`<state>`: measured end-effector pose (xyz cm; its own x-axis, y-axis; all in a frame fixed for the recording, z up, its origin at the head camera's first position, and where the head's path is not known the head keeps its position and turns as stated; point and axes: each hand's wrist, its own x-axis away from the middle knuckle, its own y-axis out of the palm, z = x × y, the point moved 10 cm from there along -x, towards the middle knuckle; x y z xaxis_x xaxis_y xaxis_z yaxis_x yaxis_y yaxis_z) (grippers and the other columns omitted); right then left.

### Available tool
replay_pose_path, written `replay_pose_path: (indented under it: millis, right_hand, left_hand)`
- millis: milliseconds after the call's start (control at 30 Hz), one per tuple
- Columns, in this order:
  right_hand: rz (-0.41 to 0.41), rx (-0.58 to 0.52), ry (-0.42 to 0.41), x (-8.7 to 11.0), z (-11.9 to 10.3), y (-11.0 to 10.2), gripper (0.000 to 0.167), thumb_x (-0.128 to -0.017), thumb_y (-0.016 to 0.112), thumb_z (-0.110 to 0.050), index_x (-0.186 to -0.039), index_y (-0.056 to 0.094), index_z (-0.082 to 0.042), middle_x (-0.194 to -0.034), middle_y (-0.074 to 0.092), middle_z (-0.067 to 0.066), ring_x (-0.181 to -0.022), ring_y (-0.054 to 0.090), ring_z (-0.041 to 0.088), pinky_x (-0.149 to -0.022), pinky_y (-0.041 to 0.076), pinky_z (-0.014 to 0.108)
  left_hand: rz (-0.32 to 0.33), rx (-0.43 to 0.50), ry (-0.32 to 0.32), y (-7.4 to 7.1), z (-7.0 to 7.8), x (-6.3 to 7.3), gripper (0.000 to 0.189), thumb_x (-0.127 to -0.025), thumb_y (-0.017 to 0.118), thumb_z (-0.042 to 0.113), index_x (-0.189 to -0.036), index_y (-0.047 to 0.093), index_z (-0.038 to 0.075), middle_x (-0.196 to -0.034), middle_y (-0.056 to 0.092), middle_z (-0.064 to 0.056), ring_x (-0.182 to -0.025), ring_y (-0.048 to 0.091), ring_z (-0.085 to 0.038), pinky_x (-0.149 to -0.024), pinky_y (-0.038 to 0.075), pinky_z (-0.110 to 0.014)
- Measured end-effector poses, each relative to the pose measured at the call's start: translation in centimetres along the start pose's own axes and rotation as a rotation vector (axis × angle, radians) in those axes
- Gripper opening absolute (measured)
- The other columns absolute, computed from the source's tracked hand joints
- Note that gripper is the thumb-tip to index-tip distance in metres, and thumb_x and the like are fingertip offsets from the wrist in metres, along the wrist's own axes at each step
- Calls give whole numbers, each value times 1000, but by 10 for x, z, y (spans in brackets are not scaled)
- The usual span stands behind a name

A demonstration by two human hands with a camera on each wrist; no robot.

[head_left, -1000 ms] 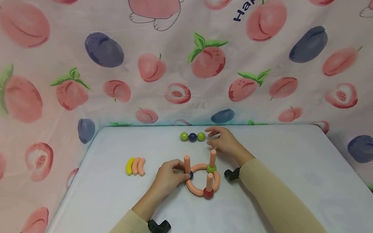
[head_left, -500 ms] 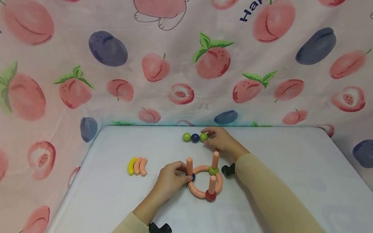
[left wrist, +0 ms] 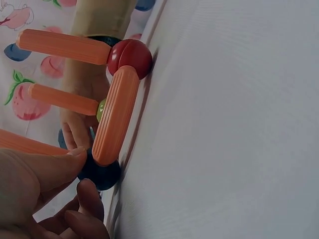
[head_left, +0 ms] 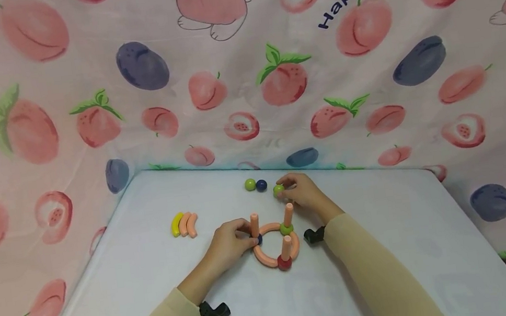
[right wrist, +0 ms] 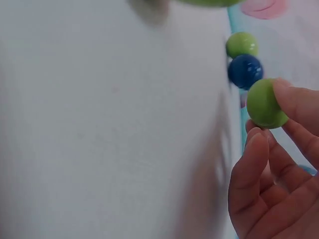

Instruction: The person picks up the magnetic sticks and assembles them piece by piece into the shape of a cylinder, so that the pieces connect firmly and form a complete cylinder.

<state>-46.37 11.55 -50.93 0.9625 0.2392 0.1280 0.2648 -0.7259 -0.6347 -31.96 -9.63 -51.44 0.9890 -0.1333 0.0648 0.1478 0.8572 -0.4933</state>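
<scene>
Out slides the lime ball (head_left: 278,190), off to the right and nearer, away from the navy ball (head_left: 261,185) it sat beside half a second ago! Right hand (head_left: 301,190) has it, thumb and fingertip clamped on the sphere; whether it's clear of the tabletop (head_left: 387,247), I can't tell. Round all over, so no long axis to call, just smooth, glossy, even green. Behind it, the navy ball touches a second lime ball (head_left: 250,184).

Across to the left hand (head_left: 229,241): thumb and forefinger pinch the dark blue ball (left wrist: 102,174) at one joint of the ring (head_left: 265,257). And that ring lies flat, peach arcs (left wrist: 117,117) curving between three balls: the dark blue, a green one (head_left: 286,228) and a red one (head_left: 284,262). Straight rods (head_left: 254,225), one per joint, point upward, long axes close to vertical. Up close from the left wrist, rods and arcs show lengthwise ridges, while the red one gleams, a seam line running over it. Wide left, a yellow curved stick (head_left: 177,224) and two peach curved sticks (head_left: 192,225) lie side by side.
</scene>
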Motion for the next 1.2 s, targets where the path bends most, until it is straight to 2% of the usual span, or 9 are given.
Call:
replay_pose_path:
  millis: [100, 200, 333, 500, 700, 867, 1133, 1200]
  right_hand:
    - [-4, -32, -16, 10, -5, -6, 33, -101, 77, -25, -133, 72, -18, -133, 69, 12, -89, 65, 22, -64, 58, 32]
    - [1, -68, -44, 23, -14, -15, 34, -101, 78, -29, -134, 73, -20, -132, 70, 10, -88, 65, 24, -68, 61, 37]
    - [5, -128, -80, 39, -27, -27, 39, -100, 79, -34, -136, 72, -20, -131, 72, 6, -97, 67, 40, -77, 63, 49]
    - [10, -150, -137, 62, -43, -36, 43, -101, 78, -33, -139, 69, -15, -130, 71, 7, -104, 64, 51, -75, 62, 49]
    - [27, -146, -203, 92, -62, -44, 33, -100, 78, -28, -131, 72, -18, -124, 73, 6, -94, 67, 36, -70, 61, 47]
    - [24, -144, -242, 110, -68, -46, 29, -100, 78, -24, -128, 73, -18, -120, 74, 5, -90, 67, 26, -65, 60, 40]
    - [17, -150, -257, 118, -66, -41, 31, -99, 78, -19, -129, 73, -17, -121, 74, 6, -91, 66, 26, -63, 57, 32]
    - [20, -151, -257, 119, -65, -40, 32, -99, 78, -20, -131, 72, -16, -123, 74, 7, -91, 65, 26, -64, 58, 34]
  left_hand:
    - [-13, 15, -6, 0, -2, 1, 15, -94, 84, 16, -106, 78, 22, -114, 77, 0, -83, 67, -13, -73, 55, -31]
    - [-24, 26, -8, 1, -4, 1, 15, -94, 83, 15, -108, 78, 20, -115, 77, -2, -78, 66, -13, -67, 56, -30]
    - [-20, 30, -6, 1, -4, 1, 15, -95, 83, 15, -108, 78, 19, -113, 77, -1, -76, 66, -12, -67, 57, -29]
    - [-18, 46, -18, 0, -5, 2, 15, -94, 83, 13, -108, 78, 18, -110, 77, -2, -74, 67, -12, -66, 57, -28]
    - [-29, 53, -11, 3, -4, 2, 15, -94, 83, 13, -108, 78, 18, -108, 77, -1, -73, 67, -13, -66, 57, -28]
    - [-33, 57, -2, 5, -2, 3, 16, -95, 83, 13, -109, 78, 17, -109, 77, -1, -74, 68, -13, -67, 58, -29]
    - [-28, 59, 6, 5, -1, 2, 16, -95, 83, 12, -109, 78, 17, -109, 77, -1, -74, 68, -12, -67, 58, -28]
    - [-28, 62, 7, 5, -1, 3, 16, -94, 83, 12, -109, 78, 17, -110, 77, -1, -75, 68, -12, -67, 58, -28]
